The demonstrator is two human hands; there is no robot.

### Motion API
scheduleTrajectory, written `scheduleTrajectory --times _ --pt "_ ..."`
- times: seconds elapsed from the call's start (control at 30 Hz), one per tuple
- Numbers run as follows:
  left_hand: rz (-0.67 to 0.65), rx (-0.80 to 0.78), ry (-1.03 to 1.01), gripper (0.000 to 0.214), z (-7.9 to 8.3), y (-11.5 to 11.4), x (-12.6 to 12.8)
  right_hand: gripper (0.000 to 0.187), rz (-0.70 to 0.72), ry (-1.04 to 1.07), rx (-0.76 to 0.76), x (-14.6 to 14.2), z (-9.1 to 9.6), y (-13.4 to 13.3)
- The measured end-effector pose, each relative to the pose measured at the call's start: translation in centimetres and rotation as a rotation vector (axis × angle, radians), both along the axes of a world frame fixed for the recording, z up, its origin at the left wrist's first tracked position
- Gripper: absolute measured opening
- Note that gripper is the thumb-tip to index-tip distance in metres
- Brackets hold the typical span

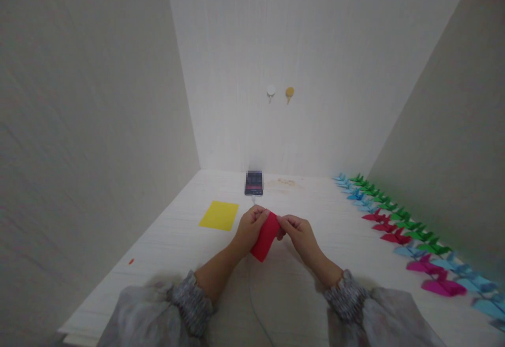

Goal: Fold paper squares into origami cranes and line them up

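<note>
A red sheet of paper point(263, 240), folded into a narrow rectangle, is held up above the white table between both hands. My left hand point(250, 227) pinches its left edge near the top, thumb on the near face. At the upper right corner, the thumb and fingers of my right hand point(296, 230) close on the paper. The sheet hangs tilted, its lower end toward me. Flat on the table left of my hands lies a yellow paper square point(220, 215).
A phone point(254, 183) leans at the back wall, its white cable point(252, 297) running toward me beneath my hands. Rows of folded paper cranes point(396, 236) in green, blue, red and pink line the right side. An orange scrap point(131, 261) lies left. Two hooks point(290, 93) are on the wall.
</note>
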State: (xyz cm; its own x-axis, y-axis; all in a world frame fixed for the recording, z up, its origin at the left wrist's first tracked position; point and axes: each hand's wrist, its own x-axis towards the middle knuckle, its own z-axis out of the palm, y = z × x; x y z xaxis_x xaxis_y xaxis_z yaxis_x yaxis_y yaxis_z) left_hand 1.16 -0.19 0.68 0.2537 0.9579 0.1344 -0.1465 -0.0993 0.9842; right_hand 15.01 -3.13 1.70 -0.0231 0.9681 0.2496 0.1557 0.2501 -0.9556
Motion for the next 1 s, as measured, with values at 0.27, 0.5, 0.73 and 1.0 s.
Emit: scheduleTrajectory --times 0.27,0.5,0.73,1.0 --pt "-0.012 0.068 0.142 0.026 -0.4 -0.1 0.1 0.021 -0.007 0.045 -0.011 0.1 -0.5 0.4" --pt "0.084 0.230 0.307 0.027 -0.4 0.0 -0.2 0.024 -0.024 0.044 -0.040 0.0 -0.3 0.3" --pt "0.051 0.243 0.331 0.027 -0.6 0.3 -0.2 0.025 -0.038 -0.039 -0.016 0.4 -1.1 0.7" --pt "-0.061 0.139 0.299 0.028 -0.8 0.2 0.0 0.019 -0.046 -0.087 0.014 0.4 -0.9 0.8"
